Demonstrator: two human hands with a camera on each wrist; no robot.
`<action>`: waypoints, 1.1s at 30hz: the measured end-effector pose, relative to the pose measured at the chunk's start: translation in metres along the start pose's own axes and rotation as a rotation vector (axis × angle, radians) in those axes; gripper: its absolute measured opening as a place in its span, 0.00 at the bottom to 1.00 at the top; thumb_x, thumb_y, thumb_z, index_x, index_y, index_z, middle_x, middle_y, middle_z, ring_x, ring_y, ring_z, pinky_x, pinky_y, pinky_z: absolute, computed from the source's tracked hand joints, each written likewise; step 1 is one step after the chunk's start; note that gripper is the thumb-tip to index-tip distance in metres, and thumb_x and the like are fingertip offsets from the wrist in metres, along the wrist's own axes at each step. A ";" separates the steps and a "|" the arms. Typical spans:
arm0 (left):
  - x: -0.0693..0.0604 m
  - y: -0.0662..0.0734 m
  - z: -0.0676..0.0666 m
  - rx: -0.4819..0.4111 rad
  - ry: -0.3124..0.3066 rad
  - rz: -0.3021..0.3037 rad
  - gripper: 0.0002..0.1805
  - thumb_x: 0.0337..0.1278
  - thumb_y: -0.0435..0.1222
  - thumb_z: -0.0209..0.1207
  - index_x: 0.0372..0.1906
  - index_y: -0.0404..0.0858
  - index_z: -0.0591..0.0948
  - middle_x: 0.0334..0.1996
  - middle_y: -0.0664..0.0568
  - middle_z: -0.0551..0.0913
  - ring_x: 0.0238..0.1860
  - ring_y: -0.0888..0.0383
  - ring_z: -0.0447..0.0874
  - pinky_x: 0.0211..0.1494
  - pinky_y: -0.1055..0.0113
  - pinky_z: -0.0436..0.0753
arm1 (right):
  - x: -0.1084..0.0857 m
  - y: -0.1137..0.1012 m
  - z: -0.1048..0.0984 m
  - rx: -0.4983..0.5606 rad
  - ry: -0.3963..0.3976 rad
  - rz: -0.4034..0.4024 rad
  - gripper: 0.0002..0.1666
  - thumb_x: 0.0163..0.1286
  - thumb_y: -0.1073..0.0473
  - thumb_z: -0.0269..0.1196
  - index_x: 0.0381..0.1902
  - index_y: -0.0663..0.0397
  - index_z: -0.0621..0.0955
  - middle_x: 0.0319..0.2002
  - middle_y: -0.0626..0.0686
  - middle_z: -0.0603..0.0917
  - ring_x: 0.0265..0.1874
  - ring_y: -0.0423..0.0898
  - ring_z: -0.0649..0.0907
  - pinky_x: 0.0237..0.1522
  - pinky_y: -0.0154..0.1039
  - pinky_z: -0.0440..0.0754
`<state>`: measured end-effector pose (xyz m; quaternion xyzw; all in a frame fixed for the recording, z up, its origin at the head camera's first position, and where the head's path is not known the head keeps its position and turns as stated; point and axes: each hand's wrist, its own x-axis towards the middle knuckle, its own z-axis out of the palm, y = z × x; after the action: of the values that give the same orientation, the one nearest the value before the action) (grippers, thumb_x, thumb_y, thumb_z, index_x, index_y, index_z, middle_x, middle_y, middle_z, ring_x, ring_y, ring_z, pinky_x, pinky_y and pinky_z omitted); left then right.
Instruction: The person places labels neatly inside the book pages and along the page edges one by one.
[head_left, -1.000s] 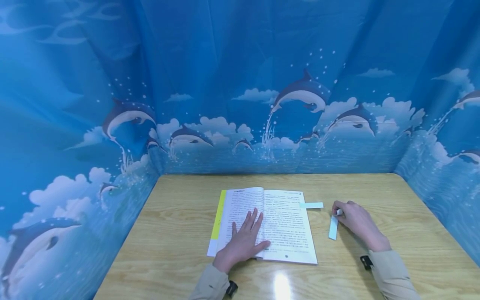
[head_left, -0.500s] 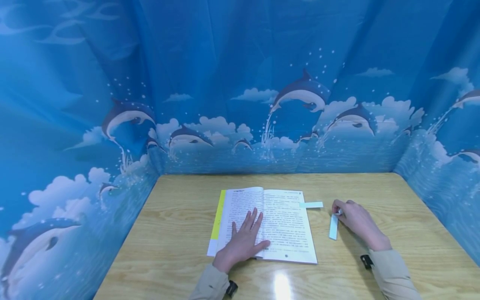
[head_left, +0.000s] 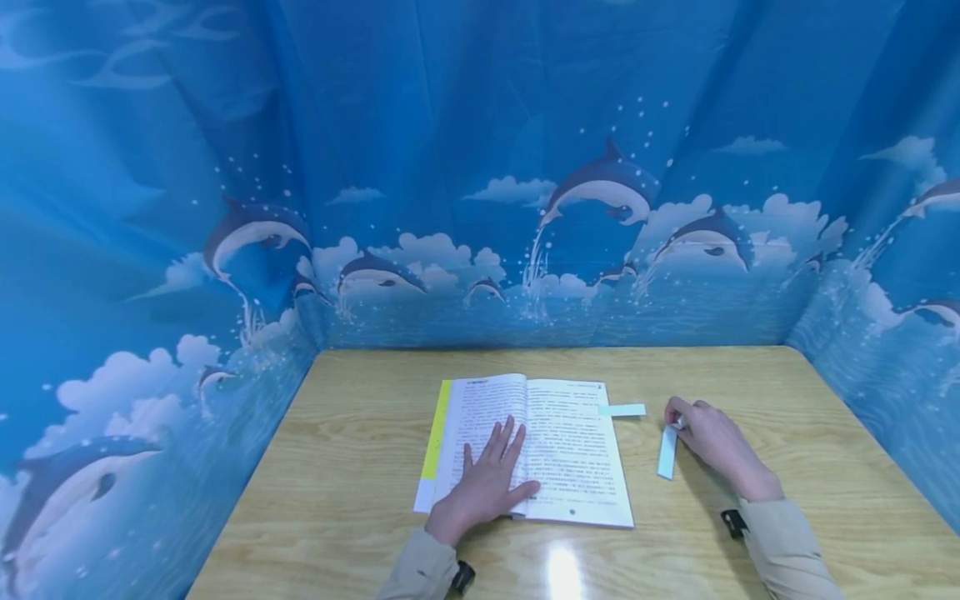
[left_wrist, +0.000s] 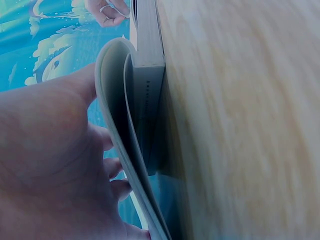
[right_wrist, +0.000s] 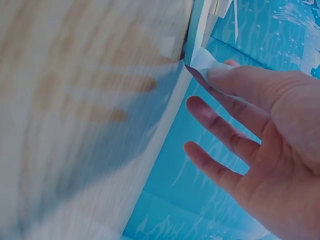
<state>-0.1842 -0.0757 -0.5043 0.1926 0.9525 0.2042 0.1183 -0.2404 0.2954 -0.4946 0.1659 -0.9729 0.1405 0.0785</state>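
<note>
As right hand (head_left: 716,442) pinches strip (head_left: 667,456), apparently paper

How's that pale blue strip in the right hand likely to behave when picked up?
The pale blue strip probably flexes easily: its end curls where the right hand pinches it. It looks narrow and papery, so likely light. Lying flat, it seems unlikely to roll.

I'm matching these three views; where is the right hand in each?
Head: right hand at lower right, beside the book.
Left wrist: small, at the top edge, left of centre.
Right wrist: large, right side, pinching a paper strip.
Shared landmark: the blue curtain.
</note>
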 end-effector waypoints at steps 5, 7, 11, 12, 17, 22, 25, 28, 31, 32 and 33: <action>0.000 0.000 0.000 0.004 0.004 0.000 0.47 0.71 0.61 0.50 0.83 0.44 0.47 0.83 0.48 0.37 0.82 0.47 0.36 0.74 0.26 0.43 | 0.001 0.000 -0.001 0.015 0.023 0.016 0.09 0.62 0.73 0.68 0.37 0.56 0.82 0.29 0.54 0.84 0.27 0.50 0.81 0.28 0.49 0.82; 0.001 0.001 0.000 0.003 0.004 0.000 0.47 0.71 0.61 0.50 0.83 0.44 0.47 0.83 0.48 0.37 0.82 0.47 0.36 0.74 0.26 0.42 | 0.001 0.000 -0.001 0.013 0.045 0.024 0.09 0.62 0.73 0.68 0.38 0.57 0.82 0.30 0.55 0.85 0.27 0.52 0.82 0.29 0.51 0.82; 0.001 0.001 0.000 0.004 0.005 -0.002 0.47 0.71 0.61 0.50 0.83 0.45 0.47 0.83 0.48 0.37 0.82 0.47 0.36 0.74 0.26 0.42 | 0.002 0.002 -0.002 0.010 0.070 0.043 0.10 0.60 0.73 0.68 0.38 0.58 0.82 0.28 0.56 0.85 0.25 0.53 0.83 0.28 0.52 0.82; 0.001 0.000 0.000 0.007 0.005 -0.002 0.47 0.71 0.61 0.50 0.83 0.45 0.47 0.83 0.48 0.37 0.82 0.47 0.36 0.74 0.26 0.42 | 0.002 0.002 -0.002 0.011 0.071 0.044 0.10 0.60 0.73 0.68 0.38 0.59 0.82 0.28 0.56 0.85 0.25 0.54 0.83 0.27 0.52 0.82; 0.001 0.000 0.000 0.013 0.005 0.001 0.47 0.71 0.61 0.50 0.83 0.45 0.47 0.83 0.48 0.37 0.82 0.47 0.36 0.74 0.26 0.43 | 0.002 0.004 -0.002 0.028 0.091 0.048 0.10 0.62 0.73 0.67 0.38 0.59 0.80 0.28 0.59 0.86 0.24 0.56 0.84 0.25 0.52 0.82; 0.001 -0.001 0.001 0.006 0.005 0.004 0.47 0.71 0.61 0.50 0.83 0.45 0.47 0.83 0.48 0.37 0.82 0.47 0.36 0.74 0.26 0.43 | 0.001 0.003 -0.003 0.050 0.142 0.052 0.10 0.60 0.73 0.69 0.38 0.58 0.83 0.36 0.60 0.86 0.32 0.59 0.85 0.32 0.57 0.84; 0.001 -0.001 0.001 0.006 0.004 0.002 0.47 0.71 0.61 0.50 0.83 0.45 0.47 0.83 0.48 0.37 0.82 0.47 0.36 0.74 0.26 0.42 | 0.000 0.002 -0.005 0.065 0.156 0.065 0.10 0.60 0.72 0.70 0.38 0.55 0.85 0.39 0.60 0.85 0.35 0.60 0.85 0.33 0.58 0.83; 0.001 -0.001 0.001 0.008 0.006 0.001 0.47 0.71 0.62 0.50 0.83 0.45 0.47 0.83 0.48 0.37 0.82 0.47 0.36 0.74 0.26 0.43 | -0.001 0.002 -0.008 0.073 0.156 0.084 0.08 0.62 0.69 0.70 0.38 0.53 0.86 0.38 0.59 0.85 0.31 0.56 0.84 0.28 0.51 0.82; 0.000 0.000 0.001 0.005 0.005 0.001 0.47 0.71 0.61 0.50 0.83 0.45 0.47 0.83 0.48 0.37 0.82 0.47 0.36 0.74 0.26 0.43 | -0.002 0.003 -0.009 0.078 0.149 0.107 0.06 0.66 0.66 0.68 0.40 0.53 0.86 0.35 0.58 0.87 0.25 0.48 0.82 0.20 0.42 0.76; 0.000 0.000 0.001 0.004 0.005 0.001 0.47 0.71 0.61 0.50 0.83 0.45 0.47 0.83 0.48 0.37 0.82 0.47 0.36 0.74 0.26 0.42 | -0.002 0.003 -0.009 0.081 0.147 0.114 0.06 0.67 0.66 0.67 0.41 0.53 0.86 0.34 0.58 0.88 0.23 0.45 0.81 0.18 0.39 0.74; 0.000 0.000 0.001 0.002 0.004 0.001 0.47 0.71 0.61 0.50 0.83 0.45 0.47 0.83 0.48 0.37 0.82 0.47 0.36 0.74 0.26 0.42 | -0.002 0.003 -0.009 0.085 0.147 0.120 0.06 0.68 0.65 0.66 0.41 0.53 0.86 0.33 0.58 0.88 0.21 0.43 0.80 0.17 0.38 0.71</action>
<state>-0.1844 -0.0756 -0.5051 0.1928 0.9528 0.2038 0.1161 -0.2385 0.3016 -0.4868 0.0999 -0.9659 0.1977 0.1339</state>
